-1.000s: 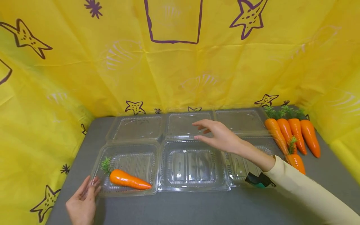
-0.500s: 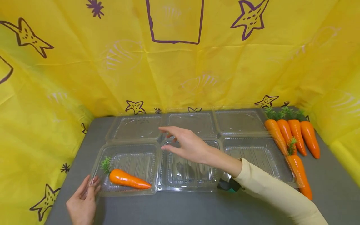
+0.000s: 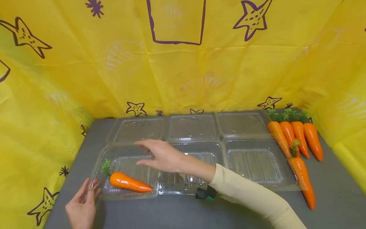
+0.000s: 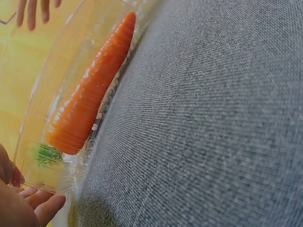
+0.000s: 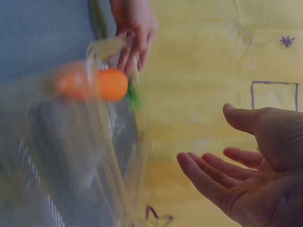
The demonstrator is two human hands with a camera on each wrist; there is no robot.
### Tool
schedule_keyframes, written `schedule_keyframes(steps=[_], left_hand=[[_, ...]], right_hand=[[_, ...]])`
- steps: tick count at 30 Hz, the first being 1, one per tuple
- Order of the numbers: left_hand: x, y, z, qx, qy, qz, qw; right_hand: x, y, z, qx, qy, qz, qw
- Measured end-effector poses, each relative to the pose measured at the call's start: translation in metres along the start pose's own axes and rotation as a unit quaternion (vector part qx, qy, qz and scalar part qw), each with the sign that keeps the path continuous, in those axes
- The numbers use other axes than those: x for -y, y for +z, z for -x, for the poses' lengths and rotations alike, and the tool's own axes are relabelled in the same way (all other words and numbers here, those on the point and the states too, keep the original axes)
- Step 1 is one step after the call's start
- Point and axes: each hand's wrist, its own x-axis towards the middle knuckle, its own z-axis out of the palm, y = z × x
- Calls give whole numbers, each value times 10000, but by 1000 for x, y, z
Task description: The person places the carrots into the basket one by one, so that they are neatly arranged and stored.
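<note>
Three clear plastic clamshell containers stand side by side, lids folded back. In the left container (image 3: pixel 123 162) lies one orange carrot (image 3: pixel 128 182) with a green top, tilted along the front side. My left hand (image 3: pixel 83 206) holds that container's left front edge; in the left wrist view its fingers (image 4: pixel 49 208) curl at the rim. My right hand (image 3: pixel 161 156) hovers above the left container's right part, fingers and thumb apart. In the right wrist view the right hand (image 5: pixel 255 165) has nothing between thumb and fingers. The right forearm crosses over the middle container (image 3: pixel 206 149).
Several carrots (image 3: pixel 298 136) lie in a row at the back right of the grey table (image 3: pixel 137 213). Another carrot (image 3: pixel 304 183) lies in front of them, partly behind the right container's (image 3: pixel 254 162) edge. A yellow patterned cloth (image 3: pixel 177 73) hangs behind and at both sides.
My right hand has swept left, from above the middle and right containers to above the left one. The left hand and the carrot in the container look unchanged.
</note>
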Motion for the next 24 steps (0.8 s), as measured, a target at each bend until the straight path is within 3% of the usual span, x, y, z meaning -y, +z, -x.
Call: schedule_keyframes(steps=[5,10,13,19,24], left_hand=[[0,2,0,42,35,-33,10000],[-2,2,1,22,13,-51,10000],[-3,1,1,-5,-45,-115,9999],[-5,2,2,-17,-126,-42,9999],[-4,4,2,-5,-82,-20,10000]], right_hand=[[9,26,-22,369,-5,200,9991],[13,50,-36,768,310,269,9962],[14,68,-43,883,450,608,9932],[19,105,-49,1088,702,1749,9760],[20,120,-47,1149,913,2134,9659]])
